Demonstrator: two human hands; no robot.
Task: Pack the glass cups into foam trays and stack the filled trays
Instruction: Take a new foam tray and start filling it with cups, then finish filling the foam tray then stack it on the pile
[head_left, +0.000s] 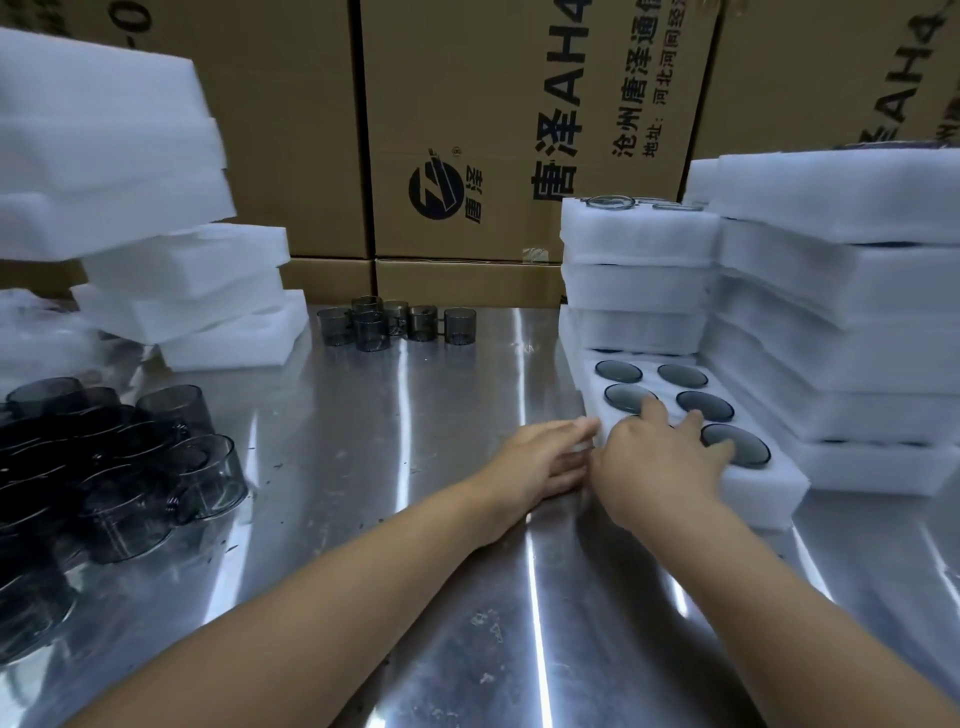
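Many loose glass cups (156, 467) lie well left of your left hand (545, 460), whose straight fingers press the side of the filled foam tray (763, 499). Your right hand (660, 462) rests flat on top of it, fingers spread, and stacked trays (831, 322) stand just beyond to its right.

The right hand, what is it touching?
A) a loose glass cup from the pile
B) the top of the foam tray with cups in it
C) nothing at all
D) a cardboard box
B: the right hand lies with spread fingers on top of the foam tray, beside the glass cups set in its holes.
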